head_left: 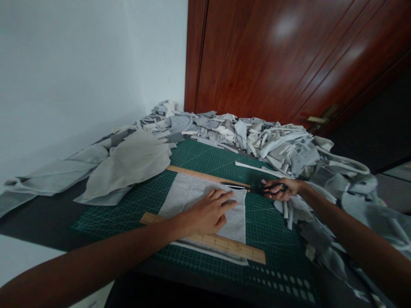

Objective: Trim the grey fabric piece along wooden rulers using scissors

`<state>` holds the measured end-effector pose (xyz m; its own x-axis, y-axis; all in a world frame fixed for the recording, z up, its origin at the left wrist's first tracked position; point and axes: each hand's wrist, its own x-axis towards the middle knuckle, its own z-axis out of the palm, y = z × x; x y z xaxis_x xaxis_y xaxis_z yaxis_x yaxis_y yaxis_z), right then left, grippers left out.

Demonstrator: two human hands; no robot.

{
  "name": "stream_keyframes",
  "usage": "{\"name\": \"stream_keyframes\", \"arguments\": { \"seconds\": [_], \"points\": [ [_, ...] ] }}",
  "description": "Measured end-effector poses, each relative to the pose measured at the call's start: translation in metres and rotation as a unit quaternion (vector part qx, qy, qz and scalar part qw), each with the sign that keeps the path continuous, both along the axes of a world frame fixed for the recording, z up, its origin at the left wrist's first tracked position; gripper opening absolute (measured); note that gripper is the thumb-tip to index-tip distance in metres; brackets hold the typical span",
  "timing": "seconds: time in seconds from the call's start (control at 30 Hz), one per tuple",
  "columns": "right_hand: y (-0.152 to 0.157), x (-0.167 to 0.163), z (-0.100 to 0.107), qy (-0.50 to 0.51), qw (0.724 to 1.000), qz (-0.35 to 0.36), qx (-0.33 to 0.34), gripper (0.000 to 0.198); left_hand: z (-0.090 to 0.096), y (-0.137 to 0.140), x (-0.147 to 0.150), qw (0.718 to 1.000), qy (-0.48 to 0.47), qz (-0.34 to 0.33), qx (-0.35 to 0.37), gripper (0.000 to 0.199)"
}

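Note:
A piece of light grey fabric (189, 192) lies on a green cutting mat (122, 218). My left hand (210, 211) rests flat on the fabric with its fingers spread. In my right hand (282, 189) is a pair of black-handled scissors (236, 186), its blades pointing left along the fabric's far edge. One wooden ruler (205, 174) lies along that far edge, beyond the blades. Another wooden ruler (237, 248) lies across the near part of the fabric, partly under my left wrist and forearm. Whether the blades are parted is too blurred to make out.
Fabric scraps (237, 132) are heaped along the back of the mat, and more scraps (321, 231) lie at the right. Larger fabric pieces (128, 162) lie at the left by a white wall (96, 64). A brown wooden door (257, 55) stands behind. A thin strip (257, 167) lies near the heap.

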<state>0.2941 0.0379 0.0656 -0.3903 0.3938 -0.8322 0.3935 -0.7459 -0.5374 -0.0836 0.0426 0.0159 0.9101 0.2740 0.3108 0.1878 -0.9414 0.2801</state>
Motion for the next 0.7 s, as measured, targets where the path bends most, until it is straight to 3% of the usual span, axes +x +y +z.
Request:
{"name": "stream_keyframes", "arguments": {
  "seconds": [0.27, 0.4, 0.7],
  "points": [
    [0.008, -0.009, -0.001, 0.036, 0.999, 0.006, -0.028, 0.051, 0.001, 0.000, 0.000, 1.000, 0.002, 0.003, 0.009, 0.053],
    [0.011, -0.015, 0.000, 0.037, 0.999, 0.018, 0.003, 0.043, 0.002, -0.001, -0.001, 1.000, 0.000, 0.002, 0.010, 0.053],
    [0.016, -0.016, -0.002, 0.055, 0.996, 0.047, 0.043, 0.044, 0.006, -0.002, -0.001, 1.000, 0.012, 0.004, -0.004, 0.053]
  ]
}}
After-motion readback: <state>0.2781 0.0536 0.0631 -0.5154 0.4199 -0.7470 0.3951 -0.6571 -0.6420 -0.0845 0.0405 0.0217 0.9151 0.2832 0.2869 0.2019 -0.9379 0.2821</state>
